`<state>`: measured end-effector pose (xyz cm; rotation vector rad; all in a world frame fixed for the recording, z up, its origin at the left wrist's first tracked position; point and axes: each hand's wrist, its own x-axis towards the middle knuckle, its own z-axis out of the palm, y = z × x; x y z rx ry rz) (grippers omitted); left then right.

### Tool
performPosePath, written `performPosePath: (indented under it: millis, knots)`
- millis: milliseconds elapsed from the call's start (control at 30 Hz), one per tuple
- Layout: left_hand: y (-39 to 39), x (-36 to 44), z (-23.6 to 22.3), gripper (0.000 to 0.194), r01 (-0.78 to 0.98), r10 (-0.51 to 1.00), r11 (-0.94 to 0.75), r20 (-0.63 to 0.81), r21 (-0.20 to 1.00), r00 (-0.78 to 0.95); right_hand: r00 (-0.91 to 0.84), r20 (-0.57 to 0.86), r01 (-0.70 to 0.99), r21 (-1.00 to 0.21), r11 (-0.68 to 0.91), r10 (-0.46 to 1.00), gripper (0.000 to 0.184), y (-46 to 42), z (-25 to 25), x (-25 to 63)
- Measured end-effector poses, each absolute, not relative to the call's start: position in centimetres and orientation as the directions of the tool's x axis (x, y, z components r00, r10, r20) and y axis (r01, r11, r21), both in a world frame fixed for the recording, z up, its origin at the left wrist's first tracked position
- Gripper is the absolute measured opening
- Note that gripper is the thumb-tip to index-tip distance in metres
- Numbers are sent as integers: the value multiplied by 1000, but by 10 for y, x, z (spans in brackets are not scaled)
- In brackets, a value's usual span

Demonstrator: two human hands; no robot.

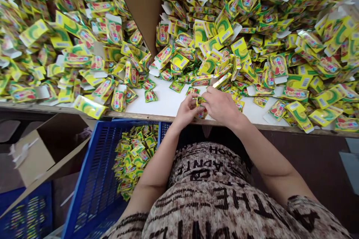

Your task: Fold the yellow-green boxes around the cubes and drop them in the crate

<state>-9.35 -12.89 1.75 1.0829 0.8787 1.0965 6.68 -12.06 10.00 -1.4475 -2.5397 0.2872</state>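
Close together over the table's front edge, my two hands meet around a small yellow-green candy packet [201, 101]. My left hand [183, 111] is closed, with thumb and fingers pinching the packet. The fingers of my right hand [220, 105] are bent in on its other side and partly hide it. Just beyond my right knuckles is a small yellow carton [223, 81]; whether that hand touches it I cannot tell. Loose packets [193, 90] lie on the white tabletop [165, 101] near my fingers.
Heaps of yellow printed cartons [221, 30] cover the table on both sides of a brown cardboard divider [137, 3]. Below the edge, a blue plastic crate [92, 168] holds many packets [137, 153]. An opened cardboard box [36, 153] stands at the lower left.
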Motion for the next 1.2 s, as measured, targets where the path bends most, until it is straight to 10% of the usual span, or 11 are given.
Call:
performPosePath:
  millis: [533,733,967,1100,1200]
  knots:
    - [-143,-90,9,43,-187,984,72,-39,980,176,-648,356,594,-317,739,674,17,-107,77,83]
    - [-141,-92,2,41,-93,984,41,-24,995,177,-694,218,580,-395,712,686,27,-114,64,85]
    - [-148,-99,11,44,-195,976,98,-55,976,212,-193,202,214,-946,242,960,25,-135,41,91]
    - [-148,-103,19,40,-315,934,266,-162,911,319,-226,-128,8,-992,-130,966,32,-143,28,81]
    - [-143,-99,19,43,-349,953,262,-184,900,241,-171,-46,68,-997,-35,984,22,-138,28,72]
